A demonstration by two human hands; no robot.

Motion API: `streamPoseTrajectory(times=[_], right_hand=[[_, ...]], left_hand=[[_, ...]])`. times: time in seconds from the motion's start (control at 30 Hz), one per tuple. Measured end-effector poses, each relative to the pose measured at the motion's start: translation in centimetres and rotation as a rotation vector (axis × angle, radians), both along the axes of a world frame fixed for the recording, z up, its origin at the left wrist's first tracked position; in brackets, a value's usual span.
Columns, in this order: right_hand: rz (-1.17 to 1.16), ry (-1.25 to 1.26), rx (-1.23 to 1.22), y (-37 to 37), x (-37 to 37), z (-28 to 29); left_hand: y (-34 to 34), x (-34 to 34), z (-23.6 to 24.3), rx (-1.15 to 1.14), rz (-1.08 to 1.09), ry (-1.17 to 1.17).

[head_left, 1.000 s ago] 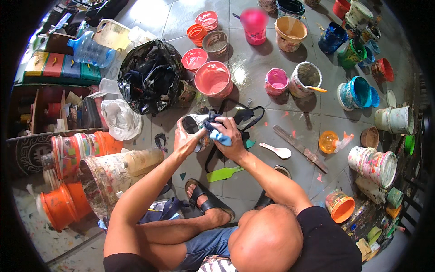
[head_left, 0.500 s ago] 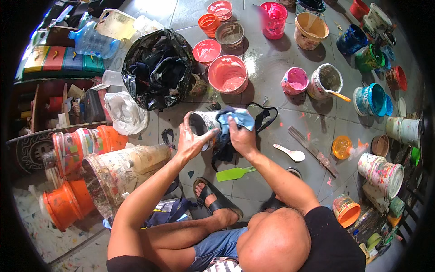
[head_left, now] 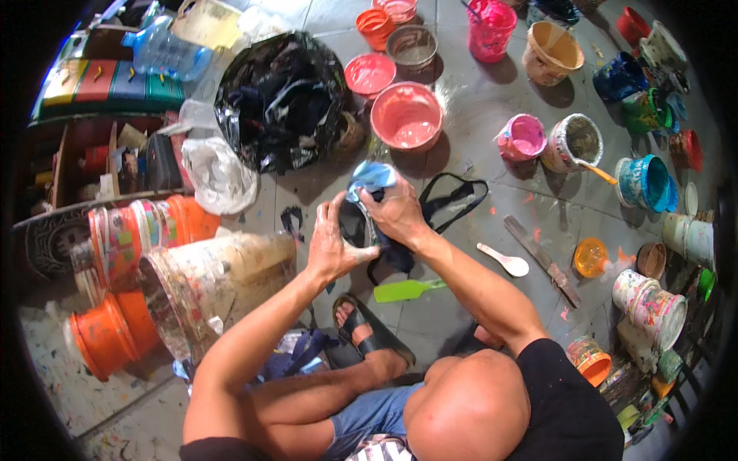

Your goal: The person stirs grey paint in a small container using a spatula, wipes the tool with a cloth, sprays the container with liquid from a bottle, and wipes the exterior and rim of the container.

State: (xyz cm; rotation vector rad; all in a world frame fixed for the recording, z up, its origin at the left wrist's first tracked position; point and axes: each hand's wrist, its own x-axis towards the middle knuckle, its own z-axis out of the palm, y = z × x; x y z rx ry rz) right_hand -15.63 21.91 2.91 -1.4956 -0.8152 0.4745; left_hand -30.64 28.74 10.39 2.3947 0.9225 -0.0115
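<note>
My left hand (head_left: 332, 244) is curled round the side of a small paint pot (head_left: 354, 223), whose dark inside faces me. In my right hand (head_left: 396, 209) is a bunched light-blue cloth (head_left: 371, 177), pressed against the pot's far rim. My fingers and the cloth hide much of the pot's outside. Below the hands, a dark cloth item with a black strap (head_left: 460, 201) lies on the floor. A lime-green spatula (head_left: 400, 290) and a white spoon (head_left: 503, 260) rest nearer to me.
A black bin bag (head_left: 280, 104) stands beyond my hands, beside a coral paint bucket (head_left: 407, 117). Several paint pots spread to the right, including a pink one (head_left: 523, 137). On the left lie a large stained bucket (head_left: 223, 288) and orange tubs (head_left: 115, 338). A paint-crusted stick (head_left: 542, 261) lies right.
The pot has turned in my left hand and now tips more toward me. My right hand has moved the cloth from the pot's right side to its far rim.
</note>
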Motion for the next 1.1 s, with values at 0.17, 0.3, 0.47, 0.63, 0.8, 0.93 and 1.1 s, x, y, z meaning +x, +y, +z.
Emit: streamPoseTrajectory(times=[0.17,0.3,0.47,0.63,0.8,0.93,1.1], right_hand=[[-0.072,-0.052,-0.237,-1.7,1.0,-5.1],[0.023,0.275,-0.033,-1.7,-2.2,-0.9],[0.043,-0.179,-0.144,-3.0,0.2,-3.6],[0.051,-0.067,0.04,-2.6,-2.0,0.8],[0.145,0.231,-0.091,-4.1,0.2,-4.4],[0.129,0.02,0.089,-4.1,-1.0,0.5],[0.17,0.237,-0.082,-5.4,1.1,-2.3]], left_hand=[[-0.3,0.0,0.4,-0.001,0.027,-0.008],[-0.2,-1.6,0.1,0.0,0.087,0.014],[-0.2,-0.2,0.8,0.003,0.075,0.072],[0.8,-1.1,0.2,0.057,0.113,0.107],[0.3,-0.1,0.5,0.023,0.15,0.186],[0.8,-0.6,0.0,0.025,0.15,0.142],[0.6,0.8,0.7,-0.06,0.261,0.175]])
